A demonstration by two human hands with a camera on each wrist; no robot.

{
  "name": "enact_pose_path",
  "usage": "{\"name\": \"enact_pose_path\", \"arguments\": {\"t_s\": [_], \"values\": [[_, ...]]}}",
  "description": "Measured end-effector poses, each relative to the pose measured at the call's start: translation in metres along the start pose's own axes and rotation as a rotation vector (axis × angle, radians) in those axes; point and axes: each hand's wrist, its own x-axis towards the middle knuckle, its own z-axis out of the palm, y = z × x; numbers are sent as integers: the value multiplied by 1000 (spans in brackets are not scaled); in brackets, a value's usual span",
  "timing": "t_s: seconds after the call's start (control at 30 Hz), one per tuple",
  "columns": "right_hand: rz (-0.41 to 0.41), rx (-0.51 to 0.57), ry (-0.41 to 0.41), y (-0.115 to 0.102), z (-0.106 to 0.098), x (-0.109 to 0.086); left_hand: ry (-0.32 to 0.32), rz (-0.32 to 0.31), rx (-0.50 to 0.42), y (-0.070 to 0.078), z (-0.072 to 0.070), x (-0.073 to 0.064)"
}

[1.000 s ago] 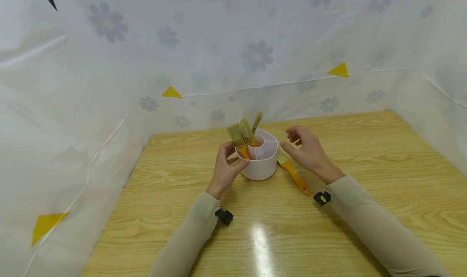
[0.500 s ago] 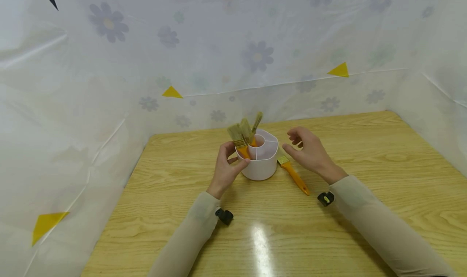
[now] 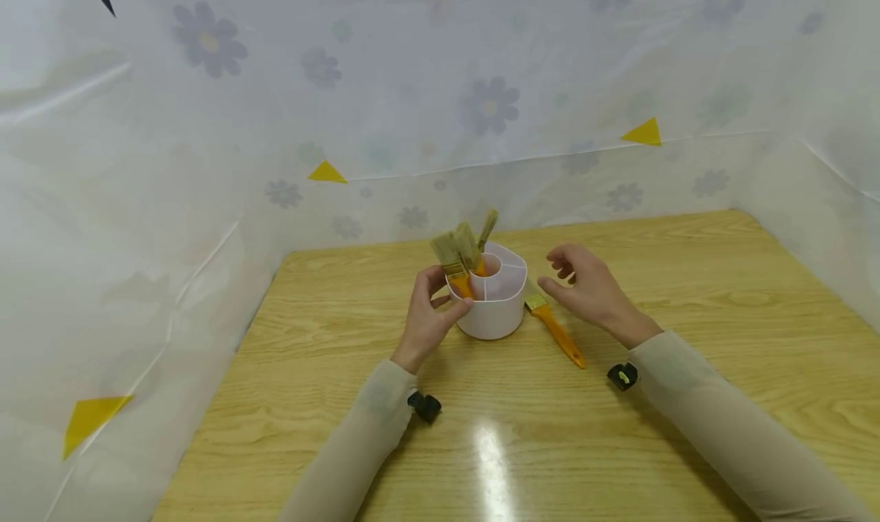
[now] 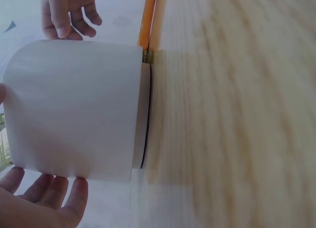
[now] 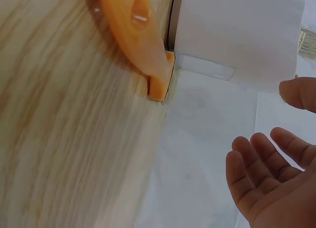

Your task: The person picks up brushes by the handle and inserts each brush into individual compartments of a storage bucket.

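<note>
A white round desk organizer [image 3: 490, 320] with compartments and a central hole stands on the wooden table. My left hand [image 3: 428, 320] grips its left side, thumb at the front rim and fingers along the wall, as the left wrist view also shows on the organizer's wall [image 4: 74, 109]. Three paintbrushes [image 3: 450, 250] with orange handles stand in it, bristles up. Flat on the table at its right lies another paintbrush [image 3: 560, 338], bristle end close to the organizer. Above and right of that brush hovers my right hand [image 3: 593, 289], fingers loosely bent and holding nothing.
The wooden table [image 3: 330, 430] reaches to white flowered plastic sheeting [image 3: 412, 86] behind and at both sides. Yellow triangles [image 3: 328, 172] are stuck on the sheeting. A small black wrist camera [image 3: 622, 377] sits below my right sleeve.
My right hand has drawn slightly right, away from the organizer. The left hand keeps its grip, and the organizer and brushes stay in place.
</note>
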Motion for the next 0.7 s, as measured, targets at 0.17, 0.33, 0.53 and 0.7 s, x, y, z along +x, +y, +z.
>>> {"name": "enact_pose_path", "arguments": {"t_s": [0.17, 0.33, 0.53, 0.7], "values": [[15, -15, -34, 0, -1, -1, -2, -3, 5, 1, 0, 0], [29, -30, -65, 2, 0, 0, -3, -5, 0, 1, 0, 1], [43, -52, -105, 5, 2, 3, -5, -9, -4, 0, -1, 1], [67, -50, -146, 3, 2, 5, -2, -10, -7, 1, 0, 1]]}}
